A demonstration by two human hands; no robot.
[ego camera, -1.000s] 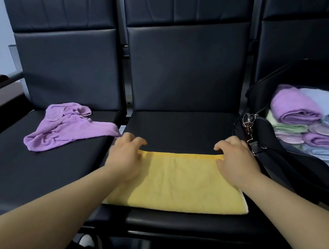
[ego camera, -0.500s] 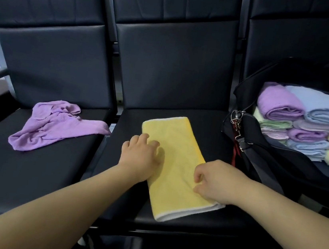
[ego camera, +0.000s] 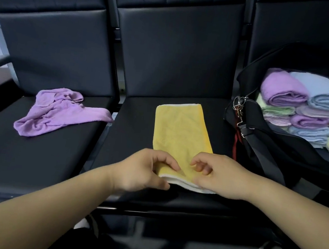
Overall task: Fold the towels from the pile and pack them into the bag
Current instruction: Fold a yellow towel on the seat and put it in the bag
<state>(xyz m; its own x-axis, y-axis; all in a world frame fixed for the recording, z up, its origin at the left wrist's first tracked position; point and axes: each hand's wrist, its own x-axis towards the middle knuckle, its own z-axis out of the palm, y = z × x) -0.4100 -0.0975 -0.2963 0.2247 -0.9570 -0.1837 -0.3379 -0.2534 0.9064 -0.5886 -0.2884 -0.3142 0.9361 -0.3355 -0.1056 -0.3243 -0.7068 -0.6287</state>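
Yellow towel [ego camera: 181,135] lay lengthwise on the middle seat [ego camera: 132,141], left hand [ego camera: 144,172] pinching its near corner, right hand [ego camera: 221,175] curled over the edge, grip unclear. An uneven lift could have slid its 2 layers apart. 0.5 s earlier, the left hand pressed flat mid-towel.
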